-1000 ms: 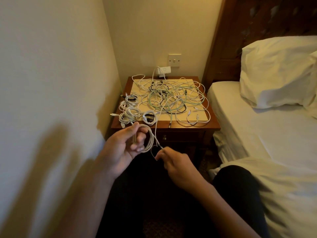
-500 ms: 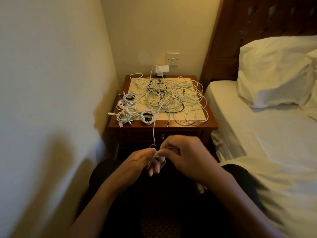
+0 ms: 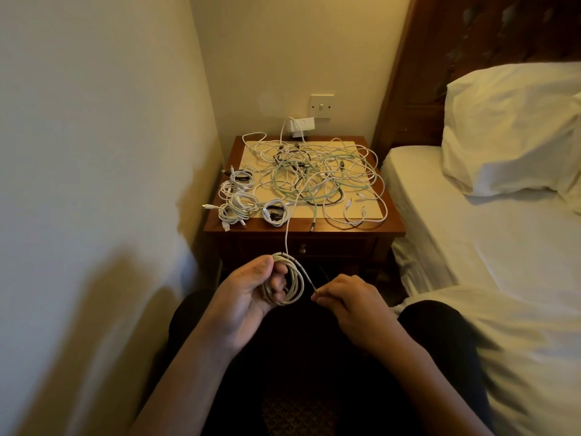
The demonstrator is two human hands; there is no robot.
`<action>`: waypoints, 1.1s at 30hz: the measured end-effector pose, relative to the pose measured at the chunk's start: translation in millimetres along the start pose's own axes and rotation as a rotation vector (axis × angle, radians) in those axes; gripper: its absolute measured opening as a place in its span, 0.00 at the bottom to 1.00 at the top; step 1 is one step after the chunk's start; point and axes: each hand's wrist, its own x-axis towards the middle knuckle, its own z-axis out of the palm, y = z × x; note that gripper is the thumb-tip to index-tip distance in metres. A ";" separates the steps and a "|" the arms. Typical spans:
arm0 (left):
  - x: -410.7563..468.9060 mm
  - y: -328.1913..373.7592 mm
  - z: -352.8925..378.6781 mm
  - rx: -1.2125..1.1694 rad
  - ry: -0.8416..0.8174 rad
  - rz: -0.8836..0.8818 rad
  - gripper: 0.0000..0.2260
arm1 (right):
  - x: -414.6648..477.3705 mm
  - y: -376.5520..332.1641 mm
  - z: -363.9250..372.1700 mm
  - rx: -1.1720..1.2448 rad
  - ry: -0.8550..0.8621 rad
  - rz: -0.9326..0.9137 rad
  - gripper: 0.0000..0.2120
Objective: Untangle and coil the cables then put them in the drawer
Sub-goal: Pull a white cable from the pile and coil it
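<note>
Head view: left hand [image 3: 248, 297] gripping small coil of white cable [image 3: 290, 286], thumb on top, fingers through loop. Right hand [image 3: 349, 306] just beside, pinching strand off coil. Other strand running ahead to tangled white and green cable pile [image 3: 317, 180] on brown wooden desk [image 3: 393, 226]. Small white coiled bundles [image 3: 242, 204] ahead-left. Closed wooden drawer [image 3: 339, 248] just beyond hands.

Dim, warm light; edges distorted.

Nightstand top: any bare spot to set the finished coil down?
Little. Bare: the wooden front strip between the green cable's plug and the right corner. The tangle fills centre and right; coiled cables crowd the left edge. The bed sheet beside it is bare.
</note>
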 end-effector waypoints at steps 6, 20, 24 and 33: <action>-3.9 -10.6 -1.7 0.169 0.028 0.020 0.15 | -6.8 3.9 5.3 0.343 0.190 0.140 0.08; -6.0 -25.9 2.0 0.547 0.165 0.102 0.13 | -1.1 -16.0 21.0 1.412 -0.108 0.360 0.08; -3.2 -31.9 1.8 0.659 0.202 0.138 0.11 | -1.9 -20.1 22.3 1.447 -0.197 0.328 0.12; -4.3 -36.4 6.3 0.910 0.264 0.338 0.08 | -8.7 -16.2 19.1 1.217 -0.150 0.292 0.17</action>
